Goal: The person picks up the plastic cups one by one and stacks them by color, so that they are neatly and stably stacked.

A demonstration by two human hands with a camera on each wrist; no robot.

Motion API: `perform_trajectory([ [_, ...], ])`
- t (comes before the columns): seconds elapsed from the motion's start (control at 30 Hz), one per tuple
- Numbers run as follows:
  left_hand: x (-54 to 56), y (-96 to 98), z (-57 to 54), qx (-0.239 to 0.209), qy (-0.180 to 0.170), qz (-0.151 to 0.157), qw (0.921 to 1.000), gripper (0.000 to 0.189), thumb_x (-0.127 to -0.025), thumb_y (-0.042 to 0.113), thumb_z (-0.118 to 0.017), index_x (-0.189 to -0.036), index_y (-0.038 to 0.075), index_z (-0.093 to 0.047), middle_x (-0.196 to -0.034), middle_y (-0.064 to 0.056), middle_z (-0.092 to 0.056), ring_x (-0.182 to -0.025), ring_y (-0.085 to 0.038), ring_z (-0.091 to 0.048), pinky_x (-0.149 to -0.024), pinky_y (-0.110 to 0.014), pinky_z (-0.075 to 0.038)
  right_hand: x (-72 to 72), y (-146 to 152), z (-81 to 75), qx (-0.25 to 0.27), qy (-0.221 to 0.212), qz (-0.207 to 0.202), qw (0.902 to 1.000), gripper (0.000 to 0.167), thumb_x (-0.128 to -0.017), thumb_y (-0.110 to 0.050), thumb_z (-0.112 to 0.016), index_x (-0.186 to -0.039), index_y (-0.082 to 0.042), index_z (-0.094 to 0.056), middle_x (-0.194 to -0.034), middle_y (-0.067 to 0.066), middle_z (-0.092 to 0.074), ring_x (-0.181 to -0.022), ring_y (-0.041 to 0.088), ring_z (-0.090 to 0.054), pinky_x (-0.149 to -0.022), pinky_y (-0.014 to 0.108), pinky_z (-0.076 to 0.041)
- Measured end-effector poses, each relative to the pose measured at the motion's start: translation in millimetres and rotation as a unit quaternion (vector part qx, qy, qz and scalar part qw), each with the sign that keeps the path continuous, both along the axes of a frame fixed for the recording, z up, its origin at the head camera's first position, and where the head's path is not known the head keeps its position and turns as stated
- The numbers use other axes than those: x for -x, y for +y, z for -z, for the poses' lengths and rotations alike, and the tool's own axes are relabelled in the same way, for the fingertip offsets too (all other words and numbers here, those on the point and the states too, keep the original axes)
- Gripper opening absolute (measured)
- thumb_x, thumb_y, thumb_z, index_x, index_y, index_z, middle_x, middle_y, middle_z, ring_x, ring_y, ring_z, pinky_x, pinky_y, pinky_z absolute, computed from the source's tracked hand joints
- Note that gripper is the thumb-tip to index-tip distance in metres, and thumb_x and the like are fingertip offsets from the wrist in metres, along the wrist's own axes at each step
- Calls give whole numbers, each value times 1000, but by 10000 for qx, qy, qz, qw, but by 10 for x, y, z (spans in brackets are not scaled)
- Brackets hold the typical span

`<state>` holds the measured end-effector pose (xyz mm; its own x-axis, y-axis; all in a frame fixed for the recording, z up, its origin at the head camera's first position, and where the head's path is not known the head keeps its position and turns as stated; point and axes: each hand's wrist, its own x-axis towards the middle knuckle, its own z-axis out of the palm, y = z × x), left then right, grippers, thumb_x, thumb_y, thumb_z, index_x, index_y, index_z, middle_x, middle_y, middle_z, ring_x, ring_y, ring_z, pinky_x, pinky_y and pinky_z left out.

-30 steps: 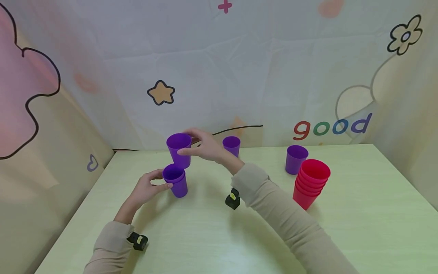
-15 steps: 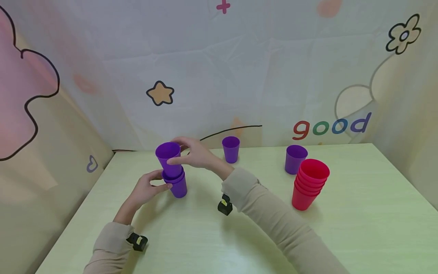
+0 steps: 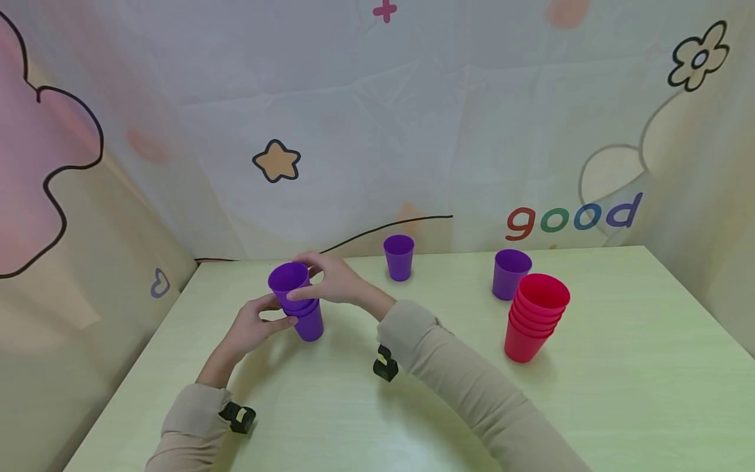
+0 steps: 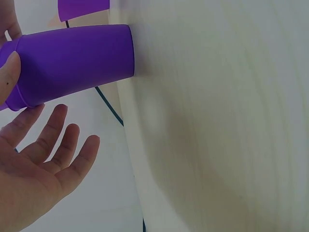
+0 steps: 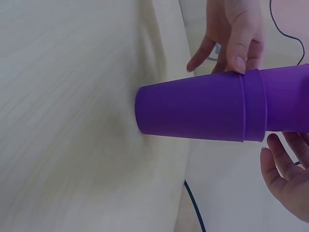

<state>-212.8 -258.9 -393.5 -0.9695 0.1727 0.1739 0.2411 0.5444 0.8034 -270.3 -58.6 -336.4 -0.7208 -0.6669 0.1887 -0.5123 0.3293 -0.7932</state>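
Low on the left of the table, my left hand (image 3: 250,331) pinches a short stack of purple cups (image 3: 309,326) near its rim, between thumb and fingers. The stack stands upright on the table. My right hand (image 3: 339,280) grips another purple cup (image 3: 289,280) from its right side. That cup's lower part is inside the stack's mouth, and its upper part sticks out above. In the right wrist view the held cup (image 5: 289,99) runs out of the stack (image 5: 193,106). The left wrist view shows the stack's base (image 4: 79,60) touching the table.
A single purple cup (image 3: 399,259) stands near the back edge, and another purple cup (image 3: 510,275) stands further right. In front of that one is a stack of several red cups (image 3: 533,321). A printed cloth (image 3: 377,144) hangs behind the table (image 3: 637,367).
My right hand has moved left and then down, bringing its purple cup from above the stack into the stack's mouth. My left hand has kept its place on the stack.
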Motion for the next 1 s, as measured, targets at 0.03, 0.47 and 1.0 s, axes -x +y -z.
perform_trajectory([
  [0.03,0,1,-1,8,11,-5,10000,44,-80,16,-71,-119,2,-57,-107,-16,-61,-102,-31,-53,-79,-45,-47,2,-1,17,-10,24,2,10000,61,-75,-34,-74,-127,-14,-50,-113,-3,-57,-101,12,-52,-80,29,-44],
  [0.47,4,7,5,89,97,-85,9999,42,-78,16,-72,-116,2,-59,-105,-16,-61,-102,-32,-53,-78,-48,-48,5,-17,212,-21,167,28,9999,54,-74,-33,-75,-121,-15,-54,-109,-5,-58,-99,11,-52,-83,32,-44],
  [1.0,-8,23,7,136,26,-126,9998,44,-79,20,-72,-116,2,-58,-105,-15,-62,-104,-32,-52,-81,-48,-46,7,17,308,-71,7,172,9998,63,-75,-31,-74,-129,-10,-48,-121,3,-55,-103,16,-52,-79,29,-44],
])
